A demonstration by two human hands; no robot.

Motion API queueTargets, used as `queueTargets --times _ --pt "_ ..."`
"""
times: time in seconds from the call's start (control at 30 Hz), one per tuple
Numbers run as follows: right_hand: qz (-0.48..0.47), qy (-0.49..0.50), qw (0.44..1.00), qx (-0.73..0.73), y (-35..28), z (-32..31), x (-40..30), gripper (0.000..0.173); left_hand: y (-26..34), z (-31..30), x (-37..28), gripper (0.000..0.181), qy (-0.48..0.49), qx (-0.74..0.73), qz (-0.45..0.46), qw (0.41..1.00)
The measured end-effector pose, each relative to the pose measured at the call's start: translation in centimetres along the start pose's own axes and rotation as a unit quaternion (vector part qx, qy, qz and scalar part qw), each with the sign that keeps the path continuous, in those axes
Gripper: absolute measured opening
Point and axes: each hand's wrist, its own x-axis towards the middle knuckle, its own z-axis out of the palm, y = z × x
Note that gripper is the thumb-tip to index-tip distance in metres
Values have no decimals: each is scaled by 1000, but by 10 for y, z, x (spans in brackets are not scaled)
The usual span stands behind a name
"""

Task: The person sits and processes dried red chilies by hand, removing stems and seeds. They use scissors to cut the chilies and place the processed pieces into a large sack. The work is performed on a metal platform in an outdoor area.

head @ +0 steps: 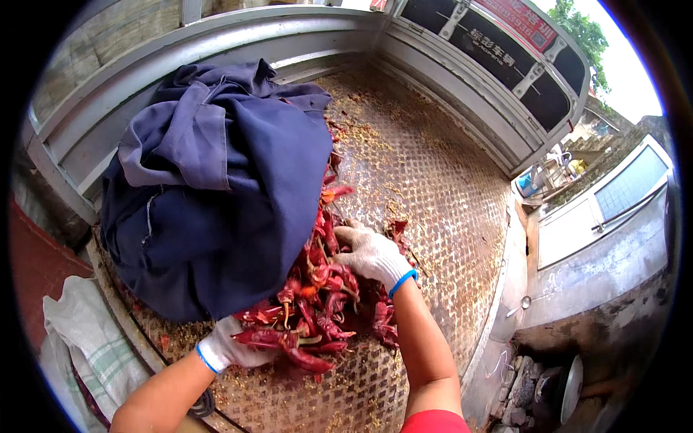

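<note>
A heap of dried red chili peppers (319, 303) lies on the ribbed metal floor of a truck bed (433, 178), partly under a large dark blue cloth (260, 146). My left hand (233, 343), in a white knit glove with a blue cuff, is at the heap's near left edge, its fingers partly hidden under peppers. My right hand (373, 251), gloved alike, reaches onto the peppers from the right, fingers spread and curved over them. Whether either hand grips any pepper does not show.
Low metal side panels (216, 46) and an end panel (465, 97) bound the bed. Yellow seeds lie scattered over the floor. A white woven sack (97, 335) hangs at the lower left edge. A wall with a white door (568, 233) stands to the right.
</note>
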Motion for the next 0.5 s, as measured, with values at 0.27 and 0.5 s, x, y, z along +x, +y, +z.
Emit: queueTargets --times 0.27,0.5 --pt "45 -69 996 -25 -22 21 -97 79 -9 15 -5 50 20 -279 -107 954" --pt "148 184 965 111 61 -30 -69 67 -14 24 -13 44 -52 -189 -66 978"
